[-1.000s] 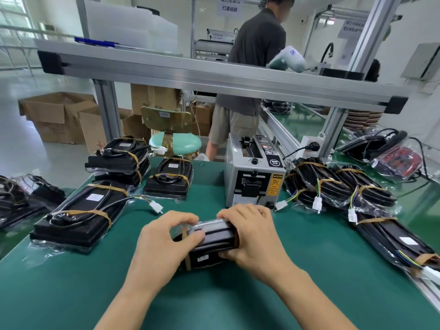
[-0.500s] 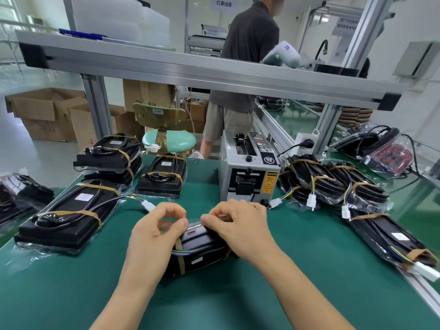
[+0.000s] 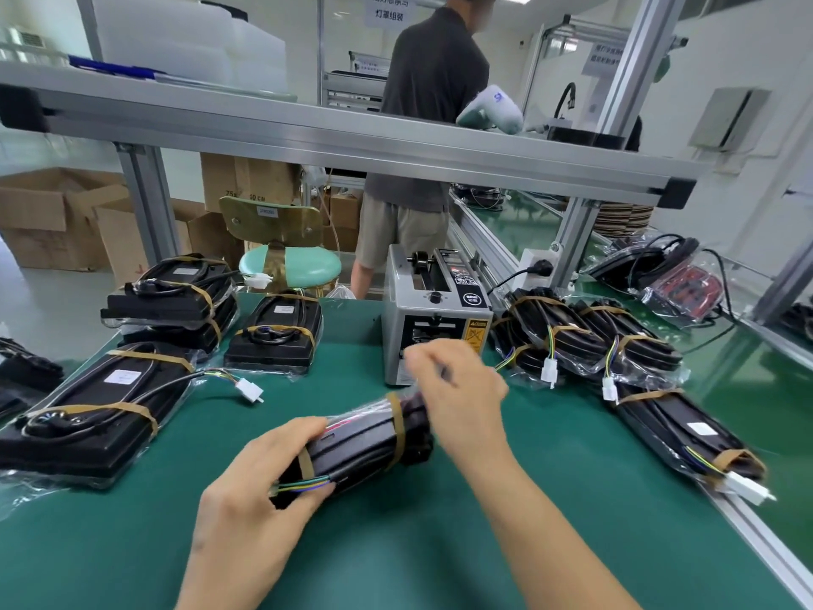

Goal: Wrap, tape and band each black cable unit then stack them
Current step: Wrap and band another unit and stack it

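So the right hand (image 3: 457, 389) just came off the unit (image 3: 365, 438), mid-frame.
Left hand (image 3: 246, 499) grips it alone; right's fingers too blurred to tell, probably reaching for tape.

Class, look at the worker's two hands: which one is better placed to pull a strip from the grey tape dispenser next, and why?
Probably the right hand: it is raised just in front of the tape dispenser, though blurred. The left hand grips the wrapped cable unit, steadying it on the green mat.
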`<action>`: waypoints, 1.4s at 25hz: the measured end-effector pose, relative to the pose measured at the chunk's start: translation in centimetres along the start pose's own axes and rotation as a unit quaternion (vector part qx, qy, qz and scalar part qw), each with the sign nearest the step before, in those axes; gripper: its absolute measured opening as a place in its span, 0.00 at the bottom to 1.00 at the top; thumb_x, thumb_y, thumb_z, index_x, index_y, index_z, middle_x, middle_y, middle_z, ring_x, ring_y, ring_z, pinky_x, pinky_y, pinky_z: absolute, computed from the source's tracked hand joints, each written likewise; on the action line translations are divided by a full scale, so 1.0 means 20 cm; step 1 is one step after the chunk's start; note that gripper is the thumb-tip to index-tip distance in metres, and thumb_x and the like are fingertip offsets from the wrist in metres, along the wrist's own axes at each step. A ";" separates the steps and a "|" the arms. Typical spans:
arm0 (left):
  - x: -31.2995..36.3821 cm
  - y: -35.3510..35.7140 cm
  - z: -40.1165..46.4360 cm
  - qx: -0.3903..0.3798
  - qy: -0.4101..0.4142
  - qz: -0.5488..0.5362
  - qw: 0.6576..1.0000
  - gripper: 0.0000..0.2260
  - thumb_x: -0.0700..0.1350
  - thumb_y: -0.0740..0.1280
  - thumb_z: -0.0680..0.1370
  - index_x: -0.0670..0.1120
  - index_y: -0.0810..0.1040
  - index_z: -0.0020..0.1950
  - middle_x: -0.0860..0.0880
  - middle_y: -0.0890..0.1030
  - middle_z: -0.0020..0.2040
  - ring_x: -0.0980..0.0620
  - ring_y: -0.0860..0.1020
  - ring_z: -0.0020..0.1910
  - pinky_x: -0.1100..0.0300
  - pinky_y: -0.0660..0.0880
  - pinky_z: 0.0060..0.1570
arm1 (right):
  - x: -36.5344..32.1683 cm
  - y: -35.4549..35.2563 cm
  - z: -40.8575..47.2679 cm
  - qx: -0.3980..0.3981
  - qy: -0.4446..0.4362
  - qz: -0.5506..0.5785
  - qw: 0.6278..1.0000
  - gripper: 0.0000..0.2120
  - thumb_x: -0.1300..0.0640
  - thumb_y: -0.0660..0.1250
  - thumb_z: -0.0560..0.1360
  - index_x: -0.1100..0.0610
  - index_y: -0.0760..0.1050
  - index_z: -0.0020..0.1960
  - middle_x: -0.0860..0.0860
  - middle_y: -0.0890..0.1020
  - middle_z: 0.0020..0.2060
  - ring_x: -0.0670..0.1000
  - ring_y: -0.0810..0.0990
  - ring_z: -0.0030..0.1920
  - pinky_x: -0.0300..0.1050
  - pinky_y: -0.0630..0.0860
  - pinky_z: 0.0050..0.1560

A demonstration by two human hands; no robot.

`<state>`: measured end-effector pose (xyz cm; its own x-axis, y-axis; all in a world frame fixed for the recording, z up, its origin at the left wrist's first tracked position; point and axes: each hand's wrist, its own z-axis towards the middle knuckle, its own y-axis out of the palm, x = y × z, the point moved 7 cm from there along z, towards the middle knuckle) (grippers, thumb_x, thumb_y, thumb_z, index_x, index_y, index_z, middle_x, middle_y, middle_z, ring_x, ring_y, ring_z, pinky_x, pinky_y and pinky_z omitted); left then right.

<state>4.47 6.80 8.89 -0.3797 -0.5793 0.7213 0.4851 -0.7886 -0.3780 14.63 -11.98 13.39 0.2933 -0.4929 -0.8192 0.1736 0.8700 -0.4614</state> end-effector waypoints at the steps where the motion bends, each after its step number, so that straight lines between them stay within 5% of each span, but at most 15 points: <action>1: 0.01 0.00 -0.01 0.024 0.006 0.006 1.000 0.27 0.41 0.74 0.61 0.58 0.78 0.58 0.64 0.78 0.56 0.62 0.77 0.55 0.65 0.70 0.60 | 0.08 -0.06 0.05 0.039 0.049 0.034 0.997 0.09 0.48 0.64 0.75 0.48 0.80 0.40 0.42 0.81 0.40 0.43 0.76 0.47 0.48 0.63 0.61; 4: 0.03 0.03 -0.04 0.070 0.035 0.036 0.996 0.24 0.39 0.73 0.60 0.48 0.81 0.57 0.59 0.80 0.53 0.58 0.76 0.53 0.63 0.71 0.58 | 0.32 -0.07 0.16 0.074 0.210 0.111 0.969 0.09 0.57 0.65 0.76 0.59 0.83 0.48 0.51 0.80 0.33 0.54 0.74 0.37 0.46 0.73 0.48; 5: 0.04 0.04 -0.04 0.075 0.044 0.049 0.995 0.24 0.39 0.73 0.60 0.46 0.81 0.56 0.56 0.80 0.52 0.56 0.76 0.52 0.64 0.71 0.58 | 0.37 -0.05 0.20 0.084 0.239 0.122 0.960 0.09 0.58 0.66 0.76 0.62 0.82 0.48 0.53 0.81 0.33 0.46 0.63 0.39 0.47 0.74 0.48; 6: 0.04 0.05 -0.04 0.078 0.050 0.064 0.994 0.23 0.39 0.73 0.60 0.45 0.82 0.55 0.54 0.81 0.52 0.55 0.76 0.52 0.65 0.70 0.58 | 0.39 -0.03 0.23 0.094 0.258 0.128 0.953 0.09 0.58 0.67 0.76 0.62 0.82 0.45 0.53 0.82 0.34 0.61 0.78 0.54 0.48 0.75 0.49; 7: 0.05 0.05 -0.04 0.079 0.052 0.076 0.993 0.22 0.39 0.73 0.60 0.44 0.83 0.54 0.53 0.81 0.51 0.53 0.77 0.51 0.66 0.70 0.58 | 0.41 -0.01 0.26 0.100 0.271 0.135 0.948 0.08 0.57 0.68 0.75 0.59 0.81 0.40 0.50 0.82 0.35 0.56 0.79 0.41 0.47 0.75 0.48; 15: 0.07 0.05 -0.06 0.114 0.069 0.106 0.985 0.14 0.36 0.71 0.64 0.41 0.84 0.50 0.50 0.83 0.49 0.50 0.77 0.47 0.61 0.72 0.56 | 0.47 0.07 0.40 0.122 0.338 0.158 0.920 0.12 0.58 0.72 0.71 0.54 0.70 0.33 0.50 0.76 0.32 0.50 0.74 0.32 0.39 0.75 0.35; 19: 0.06 0.06 -0.06 0.099 0.063 0.116 0.986 0.17 0.35 0.74 0.62 0.42 0.84 0.51 0.51 0.82 0.50 0.52 0.77 0.49 0.61 0.71 0.59 | 0.46 0.10 0.38 0.175 0.379 0.202 0.886 0.15 0.61 0.73 0.70 0.57 0.67 0.34 0.54 0.76 0.38 0.54 0.75 0.37 0.46 0.74 0.41; 22: 0.03 0.08 -0.06 0.074 0.035 0.124 0.989 0.26 0.30 0.80 0.56 0.42 0.84 0.53 0.51 0.82 0.51 0.52 0.77 0.50 0.63 0.70 0.60 | 0.37 0.03 0.30 0.155 0.364 0.264 0.879 0.11 0.60 0.70 0.73 0.58 0.69 0.37 0.52 0.73 0.33 0.51 0.71 0.34 0.43 0.71 0.38; 24: 0.03 0.09 -0.06 0.077 0.021 0.121 0.989 0.28 0.29 0.80 0.54 0.43 0.84 0.53 0.51 0.82 0.51 0.52 0.77 0.50 0.65 0.70 0.59 | 0.26 -0.06 0.18 0.110 0.298 0.281 0.906 0.07 0.57 0.69 0.74 0.54 0.77 0.38 0.47 0.76 0.34 0.46 0.73 0.35 0.37 0.67 0.37; 28: 0.07 0.11 -0.07 0.108 0.005 0.113 0.988 0.25 0.29 0.79 0.57 0.42 0.84 0.52 0.50 0.83 0.49 0.52 0.78 0.49 0.63 0.73 0.52 | 0.01 -0.02 -0.18 -0.029 0.118 0.298 0.947 0.04 0.52 0.73 0.68 0.49 0.83 0.35 0.37 0.79 0.56 0.33 0.76 0.55 0.26 0.68 0.52; 31: 0.10 0.12 -0.08 0.109 0.000 0.120 0.987 0.23 0.30 0.78 0.60 0.43 0.83 0.53 0.50 0.83 0.50 0.49 0.80 0.49 0.60 0.74 0.50 | 0.00 0.08 -0.33 -0.074 0.091 0.192 0.974 0.07 0.53 0.73 0.71 0.50 0.82 0.34 0.35 0.71 0.65 0.38 0.65 0.68 0.43 0.60 0.71; 35: 0.11 0.12 -0.09 0.103 0.006 0.129 0.986 0.24 0.32 0.79 0.60 0.43 0.83 0.54 0.49 0.83 0.51 0.47 0.81 0.49 0.58 0.74 0.51 | 0.01 0.10 -0.33 -0.091 0.083 0.123 0.985 0.12 0.54 0.71 0.72 0.46 0.79 0.30 0.31 0.65 0.66 0.37 0.59 0.71 0.54 0.52 0.74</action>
<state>3.33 3.36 8.51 -0.2311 -0.7585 0.6093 0.7158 -0.5567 -0.4215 8.82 -10.39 9.99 0.1446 -0.2730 -0.9511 -0.0601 0.9570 -0.2838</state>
